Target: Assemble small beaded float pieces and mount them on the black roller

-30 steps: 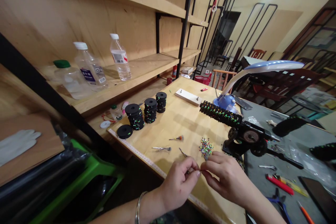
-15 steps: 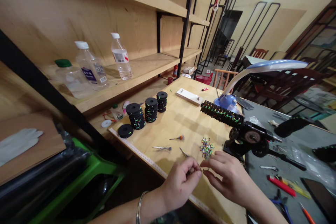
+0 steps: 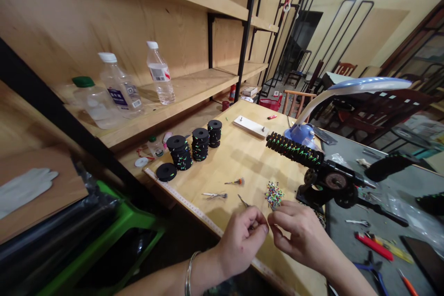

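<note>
Over the table's front edge, my left hand (image 3: 244, 240) is closed, thumb against curled fingers, with a thin pointed tool (image 3: 243, 200) sticking out beyond it. Close against its fingertips is my right hand (image 3: 298, 229), its thumb and fingers pinched together. Whatever lies between the fingertips is too small to make out. Just behind my right hand lies a pile of small multicoloured beads (image 3: 274, 194). An orange-tipped brush-like piece (image 3: 238, 181) and a bundle of thin white-handled pieces (image 3: 215, 195) rest on the wood to the left.
Stacked black spools (image 3: 180, 152) stand at the table's left. A black winding device (image 3: 335, 180) holding a ridged roll stands right, near a blue lamp (image 3: 300, 135). Red cutter (image 3: 373, 246) and blue pliers (image 3: 373, 268) lie on the grey surface. Bottles (image 3: 161, 74) stand on the shelf.
My right hand's fingers have drawn closer together, and the small piece seen at their tips is now hidden. The camera view has shifted slightly.
</note>
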